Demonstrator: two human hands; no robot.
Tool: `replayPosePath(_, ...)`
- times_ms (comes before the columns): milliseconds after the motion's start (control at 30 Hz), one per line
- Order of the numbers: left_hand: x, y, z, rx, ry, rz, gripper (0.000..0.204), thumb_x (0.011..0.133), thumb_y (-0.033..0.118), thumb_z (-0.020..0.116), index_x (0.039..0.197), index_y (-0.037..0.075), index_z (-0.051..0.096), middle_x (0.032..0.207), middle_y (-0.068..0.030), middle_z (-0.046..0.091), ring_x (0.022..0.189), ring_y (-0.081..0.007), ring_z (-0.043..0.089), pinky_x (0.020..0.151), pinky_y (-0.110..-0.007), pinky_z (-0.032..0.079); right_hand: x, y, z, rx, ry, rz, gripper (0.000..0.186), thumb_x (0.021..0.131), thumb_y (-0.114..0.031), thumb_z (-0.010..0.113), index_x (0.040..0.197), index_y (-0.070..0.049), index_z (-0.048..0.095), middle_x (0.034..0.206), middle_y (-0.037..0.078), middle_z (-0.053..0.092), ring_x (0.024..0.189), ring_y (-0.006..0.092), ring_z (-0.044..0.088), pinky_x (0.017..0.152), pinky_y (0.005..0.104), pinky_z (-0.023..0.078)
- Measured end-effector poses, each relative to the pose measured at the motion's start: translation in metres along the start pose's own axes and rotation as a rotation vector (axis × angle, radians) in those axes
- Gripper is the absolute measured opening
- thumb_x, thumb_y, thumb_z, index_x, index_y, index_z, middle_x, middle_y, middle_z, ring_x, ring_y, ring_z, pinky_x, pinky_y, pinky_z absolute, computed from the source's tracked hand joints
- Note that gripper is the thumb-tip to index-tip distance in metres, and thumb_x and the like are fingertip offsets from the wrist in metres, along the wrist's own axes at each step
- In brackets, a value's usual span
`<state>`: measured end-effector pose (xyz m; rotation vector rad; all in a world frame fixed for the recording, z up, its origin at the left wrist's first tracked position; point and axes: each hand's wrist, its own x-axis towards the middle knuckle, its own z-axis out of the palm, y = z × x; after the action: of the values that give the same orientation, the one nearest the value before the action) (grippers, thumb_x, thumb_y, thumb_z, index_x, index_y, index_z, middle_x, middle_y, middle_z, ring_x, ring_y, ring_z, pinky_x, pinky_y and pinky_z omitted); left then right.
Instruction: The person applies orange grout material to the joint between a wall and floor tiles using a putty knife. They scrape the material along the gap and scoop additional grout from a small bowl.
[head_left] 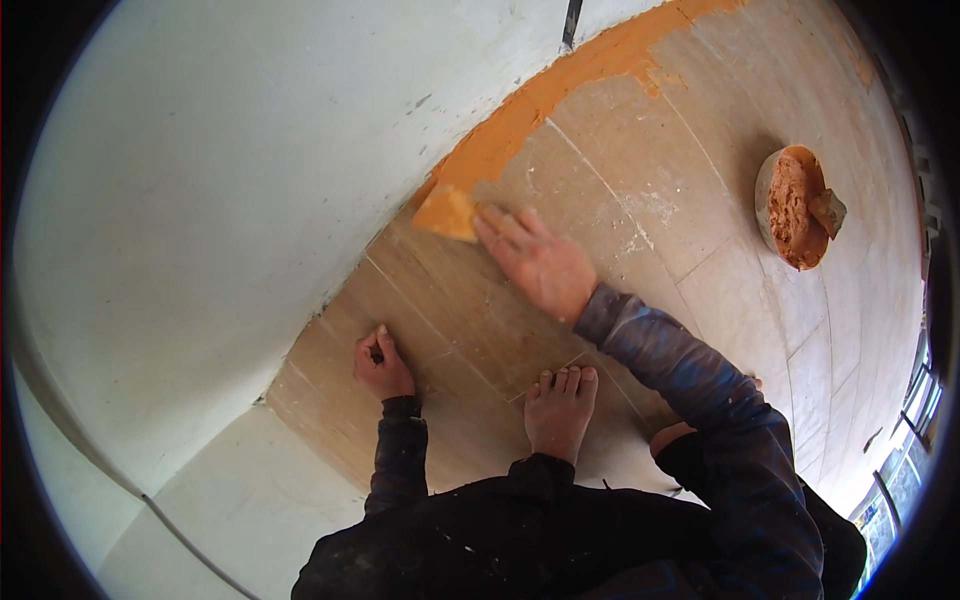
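Observation:
My right hand [545, 262] reaches across to the foot of the wall, its fingers closed on a flat orange spreader [447, 212]. The spreader's blade lies at the lower end of a band of orange paste [540, 100], which runs along the joint between wall and floor. My left hand [383, 366] is closed, low over the floor near the wall, with thumb and forefinger together around a dark gap. Whether anything is in it I cannot make out. A tub of orange paste [790, 205] stands off to the right, with a smeared scraper [828, 213] resting at its rim.
The white wall [240, 180] rises along the left. Wood-look planks [640, 330] cover the floor, with white dust on some joints. My bare foot [561, 412] is planted between my arms. A grey cable [160, 510] hangs at lower left. A dark strip [571, 22] meets the wall's base.

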<state>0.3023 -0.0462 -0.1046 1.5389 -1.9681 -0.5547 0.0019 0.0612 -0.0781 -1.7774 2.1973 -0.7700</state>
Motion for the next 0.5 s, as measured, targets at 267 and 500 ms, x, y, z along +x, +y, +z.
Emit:
replayPosePath(267,0.000,0.001,0.000,-0.020,-0.056,-0.065,0.020,0.098,0.019,0.073,0.088,0.003,0.067,0.075,0.0006,0.060,0.068,-0.0089,0.049,0.063,-0.027,0.043,0.005,0.033,-0.048,-0.028,0.174,0.254,0.057,0.084,-0.001,0.062,0.140,0.002,0.054,0.139,0.016,0.056,0.117,0.0345,0.056,0.094,0.0376,0.056)
replayPosePath(500,-0.001,0.003,0.003,0.000,-0.023,-0.032,0.016,0.097,0.015,0.074,0.089,0.003,0.068,0.071,-0.0014,0.061,0.063,-0.0098,0.051,0.060,-0.027,0.043,0.016,0.032,-0.020,-0.164,0.104,0.160,0.052,0.088,-0.008,0.057,0.139,0.002,0.055,0.144,0.014,0.053,0.118,0.0300,0.055,0.094,0.0368,0.056)
